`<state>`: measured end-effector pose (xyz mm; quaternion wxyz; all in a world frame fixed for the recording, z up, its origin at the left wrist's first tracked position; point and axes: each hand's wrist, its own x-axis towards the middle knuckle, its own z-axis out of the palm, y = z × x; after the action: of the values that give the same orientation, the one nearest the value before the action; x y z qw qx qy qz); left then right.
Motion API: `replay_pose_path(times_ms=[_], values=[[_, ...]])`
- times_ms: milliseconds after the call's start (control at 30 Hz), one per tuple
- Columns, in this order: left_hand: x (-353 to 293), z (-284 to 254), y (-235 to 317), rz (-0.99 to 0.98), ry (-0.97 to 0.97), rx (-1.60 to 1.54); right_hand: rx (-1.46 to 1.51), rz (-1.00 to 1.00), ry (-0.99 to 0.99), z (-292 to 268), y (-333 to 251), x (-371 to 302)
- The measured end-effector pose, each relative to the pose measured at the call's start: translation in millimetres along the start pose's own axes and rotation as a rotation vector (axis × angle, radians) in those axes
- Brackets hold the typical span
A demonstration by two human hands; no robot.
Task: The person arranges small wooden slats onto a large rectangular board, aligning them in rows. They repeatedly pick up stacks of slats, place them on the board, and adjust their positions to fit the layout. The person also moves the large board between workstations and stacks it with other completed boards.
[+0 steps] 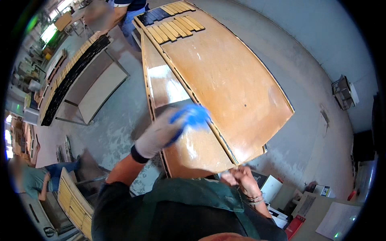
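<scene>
My left hand [163, 130] wears a pale work glove with blue fingers. It is smeared by motion above the lower left strip of a wide, light-brown board [225, 76], close to the raised rail [177, 73] that divides it. Whether its fingers hold anything is hidden by the blur. My right hand [246, 180], bare with bracelets at the wrist, is close to my apron [197, 195] at the board's near edge. Its fingers are curled together; what they hold, if anything, I cannot make out. Small wooden slats [176, 29] with dark edges lie in rows at the board's far end, some of them black-faced [152, 16].
At the far left a person [130, 14] stands by a bench lined with black-edged slats [72, 80]. Another person [36, 176] sits at lower left near a panel of slats [72, 201]. Boxes and papers [337, 221] lie at lower right. A shelf unit [343, 92] stands by the wall.
</scene>
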<state>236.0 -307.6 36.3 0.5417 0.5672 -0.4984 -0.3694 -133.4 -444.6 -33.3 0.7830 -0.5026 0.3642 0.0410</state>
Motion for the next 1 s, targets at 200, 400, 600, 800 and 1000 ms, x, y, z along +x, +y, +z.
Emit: replay_pose_path(times_ms=[200,400,600,800,1000], values=[[-63,-52,-75,-0.250,0.902,-0.189,-0.781,-0.545,0.154,-53,-156,-19],[-25,-41,-146,-0.237,0.600,-0.049,-1.447,-0.531,1.251,-260,-226,179],[-46,-47,-101,-0.063,0.547,0.298,-1.423,-0.333,1.041,-235,-222,244],[-74,-75,-39,-0.284,0.788,-0.076,-1.361,-0.386,1.179,-221,-218,235],[-103,-100,-30,-0.239,0.604,0.688,-1.330,-0.402,1.223,-220,-215,239]])
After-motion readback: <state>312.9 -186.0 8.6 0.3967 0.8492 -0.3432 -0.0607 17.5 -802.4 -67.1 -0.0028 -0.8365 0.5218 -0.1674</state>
